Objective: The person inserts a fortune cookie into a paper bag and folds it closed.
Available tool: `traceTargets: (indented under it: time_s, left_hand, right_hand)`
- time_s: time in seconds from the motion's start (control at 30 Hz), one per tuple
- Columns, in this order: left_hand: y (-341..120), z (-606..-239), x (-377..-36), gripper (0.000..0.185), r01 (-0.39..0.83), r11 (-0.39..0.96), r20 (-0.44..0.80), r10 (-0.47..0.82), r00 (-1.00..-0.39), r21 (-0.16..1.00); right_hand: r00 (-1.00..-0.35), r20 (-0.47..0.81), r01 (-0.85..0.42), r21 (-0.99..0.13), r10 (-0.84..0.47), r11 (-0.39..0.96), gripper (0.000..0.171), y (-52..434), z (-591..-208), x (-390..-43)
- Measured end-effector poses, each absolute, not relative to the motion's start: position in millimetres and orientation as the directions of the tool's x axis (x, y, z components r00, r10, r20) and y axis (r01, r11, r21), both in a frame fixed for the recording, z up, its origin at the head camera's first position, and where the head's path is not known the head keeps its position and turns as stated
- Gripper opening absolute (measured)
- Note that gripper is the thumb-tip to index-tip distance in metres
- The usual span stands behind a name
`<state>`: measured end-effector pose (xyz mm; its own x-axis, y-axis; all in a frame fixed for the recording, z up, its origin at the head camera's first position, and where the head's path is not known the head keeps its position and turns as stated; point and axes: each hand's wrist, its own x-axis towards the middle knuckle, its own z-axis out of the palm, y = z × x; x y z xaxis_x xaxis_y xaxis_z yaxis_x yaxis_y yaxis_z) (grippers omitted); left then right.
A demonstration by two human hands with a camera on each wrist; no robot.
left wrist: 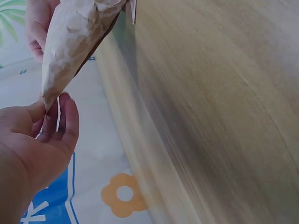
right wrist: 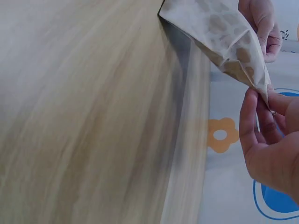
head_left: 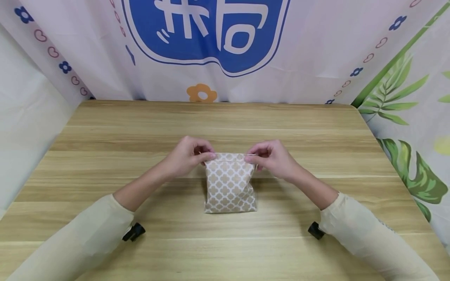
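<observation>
While the small tan paper bag with a white lattice print stands upright at the middle of the pale wooden tabletop, the left hand pinches its top left corner and the right hand its top right corner. Its mouth looks pressed flat and perhaps folded once, so closing seems begun but unfinished. The backdrop's blue emblem carries large white characters, cropped and unreadable.

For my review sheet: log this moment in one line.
left hand: pinches patterned paper bag top corner | right hand: pinches other corner | bag on wooden table
</observation>
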<state>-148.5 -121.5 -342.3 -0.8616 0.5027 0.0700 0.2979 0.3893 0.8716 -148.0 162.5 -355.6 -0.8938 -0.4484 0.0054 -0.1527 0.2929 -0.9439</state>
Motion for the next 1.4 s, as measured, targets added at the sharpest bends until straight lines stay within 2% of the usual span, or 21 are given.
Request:
traceTargets:
  time_s: [0.2, 0.4, 0.57, 0.7, 0.83, 0.93, 1.23, 1.4]
  left_hand:
    - [-123.1, -347.1, -156.1, 0.014, 0.207, 0.359, 0.011, 0.479, -0.878, 0.910]
    - [-116.9, -350.3, -160.3, 0.013, 0.236, 0.361, 0.036, 0.482, -0.875, 0.902]
    - [-112.9, -352.2, -162.4, 0.012, 0.250, 0.372, 0.045, 0.481, -0.876, 0.894]
    - [-110.1, -354.1, -163.4, 0.011, 0.258, 0.368, 0.053, 0.483, -0.874, 0.893]
    - [-104.5, -352.9, -160.7, 0.010, 0.303, 0.343, 0.099, 0.501, -0.860, 0.889]
    - [-99.7, -350.6, -156.8, 0.009, 0.355, 0.349, 0.144, 0.507, -0.850, 0.867]
    - [-95.4, -351.1, -149.4, 0.010, 0.452, 0.429, 0.232, 0.473, -0.850, 0.782]
    - [-94.8, -351.6, -148.3, 0.011, 0.463, 0.454, 0.241, 0.465, -0.852, 0.762]
  right_hand:
    - [-0.903, -0.055, -0.071, -0.959, -0.427, 0.275, 0.016, 167.2, -361.5, -156.2]
    - [-0.889, -0.091, -0.086, -0.930, -0.450, 0.357, 0.017, 164.1, -359.8, -160.9]
    - [-0.857, -0.087, -0.148, -0.903, -0.507, 0.404, 0.017, 158.1, -361.9, -167.3]
    - [-0.829, -0.042, -0.260, -0.854, -0.557, 0.452, 0.017, 150.4, -360.6, -172.5]
    - [-0.758, 0.007, -0.404, -0.789, -0.652, 0.462, 0.018, 137.1, -353.3, -176.5]
    - [-0.718, 0.026, -0.467, -0.759, -0.696, 0.453, 0.017, 128.8, -347.0, -177.5]
    - [-0.680, 0.077, -0.584, -0.658, -0.729, 0.476, 0.013, 121.0, -336.2, -176.9]
    - [-0.678, 0.069, -0.599, -0.628, -0.732, 0.496, 0.012, 125.1, -334.5, -178.0]
